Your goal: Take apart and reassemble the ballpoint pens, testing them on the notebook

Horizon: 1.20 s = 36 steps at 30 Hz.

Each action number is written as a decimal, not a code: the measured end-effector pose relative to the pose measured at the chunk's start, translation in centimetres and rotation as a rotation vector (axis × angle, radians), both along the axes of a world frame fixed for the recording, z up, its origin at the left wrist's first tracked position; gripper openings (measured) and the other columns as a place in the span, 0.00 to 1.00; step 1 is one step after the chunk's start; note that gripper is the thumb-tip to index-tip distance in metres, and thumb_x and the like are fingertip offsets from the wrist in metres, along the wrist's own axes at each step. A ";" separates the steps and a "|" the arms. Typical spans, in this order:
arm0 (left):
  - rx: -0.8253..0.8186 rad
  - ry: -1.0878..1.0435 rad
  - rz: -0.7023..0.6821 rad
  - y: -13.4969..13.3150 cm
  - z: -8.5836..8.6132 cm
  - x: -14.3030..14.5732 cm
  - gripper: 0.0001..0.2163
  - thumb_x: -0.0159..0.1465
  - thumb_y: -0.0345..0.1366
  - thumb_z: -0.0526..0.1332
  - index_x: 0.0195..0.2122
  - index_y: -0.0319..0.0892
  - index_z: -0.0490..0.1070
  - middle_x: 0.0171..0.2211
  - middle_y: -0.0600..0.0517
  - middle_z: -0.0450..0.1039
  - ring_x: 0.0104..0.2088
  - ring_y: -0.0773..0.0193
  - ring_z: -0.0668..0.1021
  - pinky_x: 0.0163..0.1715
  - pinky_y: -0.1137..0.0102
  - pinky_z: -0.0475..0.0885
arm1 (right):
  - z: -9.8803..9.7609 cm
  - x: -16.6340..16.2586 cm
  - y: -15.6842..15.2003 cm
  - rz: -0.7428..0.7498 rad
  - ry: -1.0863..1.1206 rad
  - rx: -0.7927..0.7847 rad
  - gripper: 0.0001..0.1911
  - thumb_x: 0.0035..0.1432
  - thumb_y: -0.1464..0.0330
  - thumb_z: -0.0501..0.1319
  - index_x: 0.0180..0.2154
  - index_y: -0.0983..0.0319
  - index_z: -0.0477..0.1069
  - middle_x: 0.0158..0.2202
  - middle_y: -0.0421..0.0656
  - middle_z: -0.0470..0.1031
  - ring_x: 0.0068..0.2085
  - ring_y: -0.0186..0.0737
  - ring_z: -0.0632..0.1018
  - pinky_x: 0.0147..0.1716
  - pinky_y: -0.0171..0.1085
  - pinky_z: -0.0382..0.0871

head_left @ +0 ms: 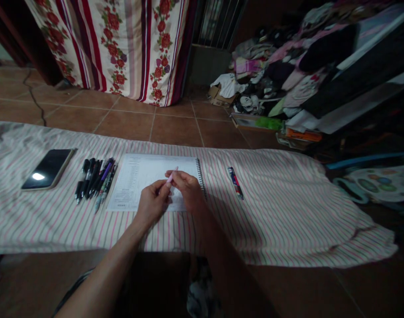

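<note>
My left hand [154,198] and my right hand [186,183] meet over a spiral notebook [129,176] that lies on the striped cloth. Between them is a slim pink pen [170,177], slanting up to the right. Both sets of fingers are closed around it, the left at its lower end and the right higher up. Printed text and lines show on the notebook's page, too small to read; my hands cover part of it. Right of the notebook lies a dark pen with red and blue markings [235,183].
Several pens [94,179] lie side by side left of the notebook, and a smartphone [48,170] lies beyond them. The striped cloth [288,207] covers the low table. Behind it are a tiled floor [129,117], a flowered curtain [122,48] and a pile of clothes [275,75].
</note>
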<state>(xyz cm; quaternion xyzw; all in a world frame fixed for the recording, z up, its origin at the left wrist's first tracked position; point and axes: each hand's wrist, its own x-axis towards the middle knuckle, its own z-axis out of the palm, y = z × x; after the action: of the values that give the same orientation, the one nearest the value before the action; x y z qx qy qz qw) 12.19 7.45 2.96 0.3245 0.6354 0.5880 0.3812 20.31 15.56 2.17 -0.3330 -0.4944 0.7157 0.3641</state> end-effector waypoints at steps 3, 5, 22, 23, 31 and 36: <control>0.031 -0.202 -0.119 -0.1 0.8 0.2 0.19 0.57 0.49 0.60 0.33 0.34 0.73 0.21 0.50 0.73 0.19 0.68 0.71 0.21 0.73 0.65 | -0.1 0.4 0.3 -0.064 -0.033 -0.031 0.18 0.47 0.53 0.64 0.29 0.62 0.76 0.26 0.40 0.75 0.27 0.33 0.73 0.28 0.33 0.66; 0.059 -0.323 -0.156 -0.2 1.0 0.2 0.22 0.57 0.48 0.60 0.44 0.34 0.71 0.29 0.45 0.77 0.24 0.63 0.76 0.25 0.70 0.69 | 0.0 0.7 0.8 -0.145 0.002 -0.092 0.18 0.47 0.53 0.64 0.30 0.61 0.75 0.28 0.41 0.76 0.28 0.32 0.73 0.26 0.31 0.65; 0.210 -0.494 -0.439 -0.7 1.3 0.5 0.20 0.56 0.36 0.66 0.51 0.41 0.71 0.39 0.44 0.77 0.36 0.60 0.78 0.34 0.67 0.69 | 0.2 1.8 3.1 -0.299 0.095 -0.245 0.15 0.49 0.55 0.63 0.29 0.60 0.71 0.28 0.39 0.75 0.18 0.26 0.62 0.14 0.32 0.51; 0.214 -0.484 -0.433 -0.6 1.2 0.6 0.20 0.55 0.35 0.66 0.50 0.41 0.72 0.39 0.45 0.77 0.36 0.60 0.78 0.34 0.67 0.69 | 0.3 1.8 3.0 -0.297 0.097 -0.263 0.15 0.49 0.55 0.63 0.29 0.60 0.71 0.28 0.39 0.74 0.17 0.26 0.61 0.14 0.31 0.51; 0.206 -0.454 -0.369 -0.3 1.4 1.2 0.20 0.53 0.35 0.68 0.48 0.41 0.73 0.38 0.45 0.78 0.36 0.61 0.78 0.34 0.67 0.70 | 1.0 1.6 2.5 -0.283 0.098 -0.364 0.16 0.49 0.55 0.63 0.30 0.62 0.71 0.26 0.38 0.74 0.17 0.25 0.60 0.14 0.31 0.50; 0.218 -0.464 -0.413 -0.3 1.4 1.3 0.21 0.53 0.35 0.68 0.49 0.43 0.73 0.41 0.45 0.78 0.39 0.60 0.77 0.36 0.67 0.70 | 1.2 1.8 2.3 -0.235 0.031 -0.316 0.19 0.49 0.51 0.62 0.31 0.61 0.70 0.24 0.37 0.72 0.17 0.27 0.62 0.14 0.31 0.53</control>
<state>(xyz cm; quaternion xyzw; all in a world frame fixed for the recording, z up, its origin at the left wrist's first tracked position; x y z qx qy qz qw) 13.46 7.18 4.32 0.3427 0.3858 0.6209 0.5900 22.16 17.81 3.33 -0.4305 -0.3280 0.7420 0.3957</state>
